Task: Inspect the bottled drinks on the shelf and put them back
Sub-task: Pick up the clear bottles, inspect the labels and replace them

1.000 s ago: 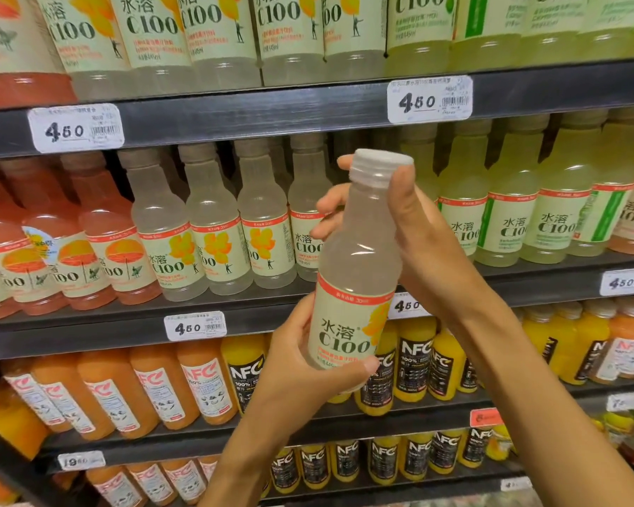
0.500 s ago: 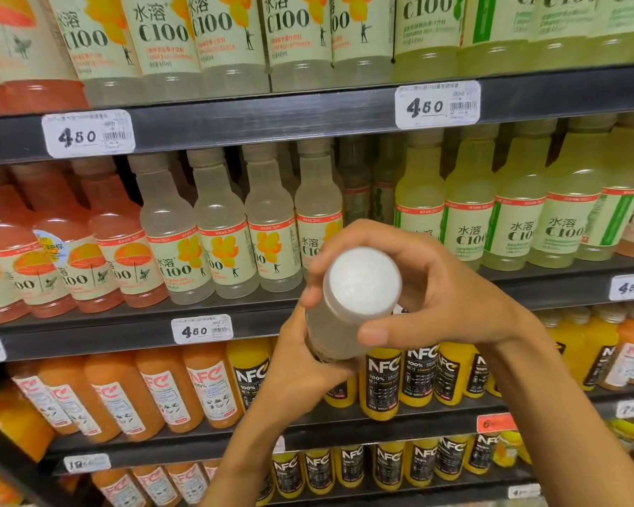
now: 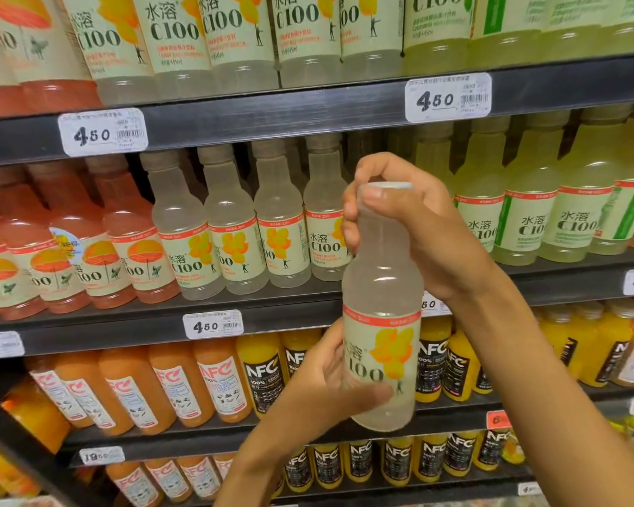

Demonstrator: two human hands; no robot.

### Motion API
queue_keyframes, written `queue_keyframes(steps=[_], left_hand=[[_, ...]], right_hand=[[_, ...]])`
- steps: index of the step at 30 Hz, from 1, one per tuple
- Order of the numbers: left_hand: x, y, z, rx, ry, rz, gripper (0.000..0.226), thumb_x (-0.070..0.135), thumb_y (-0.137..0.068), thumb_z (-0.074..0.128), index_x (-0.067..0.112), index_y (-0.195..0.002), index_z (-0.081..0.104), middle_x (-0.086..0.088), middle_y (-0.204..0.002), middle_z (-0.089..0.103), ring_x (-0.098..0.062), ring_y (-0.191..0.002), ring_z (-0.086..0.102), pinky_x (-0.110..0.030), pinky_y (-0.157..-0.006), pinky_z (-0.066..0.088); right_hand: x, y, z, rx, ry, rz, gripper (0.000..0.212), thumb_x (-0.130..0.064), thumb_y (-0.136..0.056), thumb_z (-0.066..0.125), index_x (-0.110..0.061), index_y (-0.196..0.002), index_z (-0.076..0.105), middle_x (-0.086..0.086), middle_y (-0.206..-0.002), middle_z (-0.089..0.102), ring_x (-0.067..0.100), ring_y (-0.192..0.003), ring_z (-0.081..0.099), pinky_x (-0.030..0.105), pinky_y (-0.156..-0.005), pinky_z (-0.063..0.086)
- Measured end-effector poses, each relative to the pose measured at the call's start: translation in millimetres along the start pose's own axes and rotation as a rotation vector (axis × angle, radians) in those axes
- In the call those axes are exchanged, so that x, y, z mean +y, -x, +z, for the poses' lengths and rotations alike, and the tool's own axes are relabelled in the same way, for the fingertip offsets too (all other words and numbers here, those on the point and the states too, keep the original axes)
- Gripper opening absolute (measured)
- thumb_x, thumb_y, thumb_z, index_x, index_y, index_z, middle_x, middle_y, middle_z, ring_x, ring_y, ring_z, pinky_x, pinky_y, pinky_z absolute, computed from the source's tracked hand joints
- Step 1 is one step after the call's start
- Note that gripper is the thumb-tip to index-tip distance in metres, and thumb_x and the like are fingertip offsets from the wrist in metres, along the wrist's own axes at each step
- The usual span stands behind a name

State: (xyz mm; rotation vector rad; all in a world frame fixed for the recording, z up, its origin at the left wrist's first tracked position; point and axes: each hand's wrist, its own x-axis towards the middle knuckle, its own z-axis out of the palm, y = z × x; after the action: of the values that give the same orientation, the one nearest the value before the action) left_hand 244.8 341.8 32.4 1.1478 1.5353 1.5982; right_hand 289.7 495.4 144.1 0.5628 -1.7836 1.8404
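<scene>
I hold a pale, cloudy C100 bottle with a yellow-flower label upright in front of the shelf. My right hand wraps over its white cap and neck from above. My left hand grips the lower body, with the thumb across the label. Behind it on the middle shelf stands a row of the same bottles, and there is a gap in that row behind my right hand.
Pink C100 bottles stand at the left and green-label ones at the right of the middle shelf. Above is another C100 row. Below are orange NFC juice bottles. Price tags hang on the shelf edges.
The bottle was tipped with its cap towards me half a second ago; now it is upright again, label facing me. My right hand has shifted onto the cap.
</scene>
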Motion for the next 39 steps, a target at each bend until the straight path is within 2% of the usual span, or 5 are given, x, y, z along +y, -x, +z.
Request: queue_keyframes(steps=[5,16,24,33,39], left_hand=[[8,2,10,0.102,0.052,0.03,0.069,0.055,-0.067,0.072,0.03,-0.127,0.049,0.004,-0.119,0.067,-0.015,-0.111,0.064,-0.022,-0.085,0.052],[5,3,17,0.002,0.313,-0.137,0.074,0.074,-0.07,0.061,0.032,-0.131,0.054,-0.005,-0.124,0.065,-0.023,-0.115,0.061,-0.048,-0.102,0.044],[5,6,15,0.081,0.146,-0.045,0.036,0.067,-0.07,0.06,0.057,-0.103,0.064,0.018,-0.114,0.068,-0.002,-0.106,0.064,-0.014,-0.08,0.052],[-1,-10,26,-0.25,0.674,-0.02,0.073,0.06,-0.091,0.047,0.001,-0.134,0.048,-0.015,-0.11,0.065,-0.026,-0.093,0.064,-0.038,-0.081,0.052],[-1,-13,7,0.161,0.265,0.13,0.054,0.066,-0.081,0.051,0.035,-0.124,0.061,0.003,-0.127,0.064,-0.018,-0.121,0.057,-0.027,-0.094,0.05]], right_hand=[[6,-4,-1,0.277,0.084,0.048,0.012,-0.026,-0.095,0.057,-0.015,-0.093,0.059,0.002,-0.079,0.065,0.016,-0.073,0.067,0.025,-0.064,0.053],[26,-2,-5,0.279,-0.283,0.23,0.021,-0.028,-0.099,0.047,-0.014,-0.113,0.056,0.008,-0.096,0.068,0.017,-0.07,0.066,0.033,-0.062,0.056],[18,0,-10,0.313,0.03,0.116,0.024,-0.026,-0.097,0.053,-0.016,-0.119,0.054,0.005,-0.1,0.066,0.016,-0.074,0.068,0.031,-0.066,0.056],[9,-6,2,-0.002,-0.604,0.154,0.034,-0.035,-0.092,0.05,-0.014,-0.117,0.043,0.004,-0.081,0.062,0.015,-0.068,0.063,0.03,-0.068,0.055],[-2,-4,-7,0.285,0.01,0.053,0.021,-0.028,-0.095,0.057,-0.017,-0.113,0.051,0.005,-0.085,0.064,0.017,-0.067,0.065,0.031,-0.063,0.055]])
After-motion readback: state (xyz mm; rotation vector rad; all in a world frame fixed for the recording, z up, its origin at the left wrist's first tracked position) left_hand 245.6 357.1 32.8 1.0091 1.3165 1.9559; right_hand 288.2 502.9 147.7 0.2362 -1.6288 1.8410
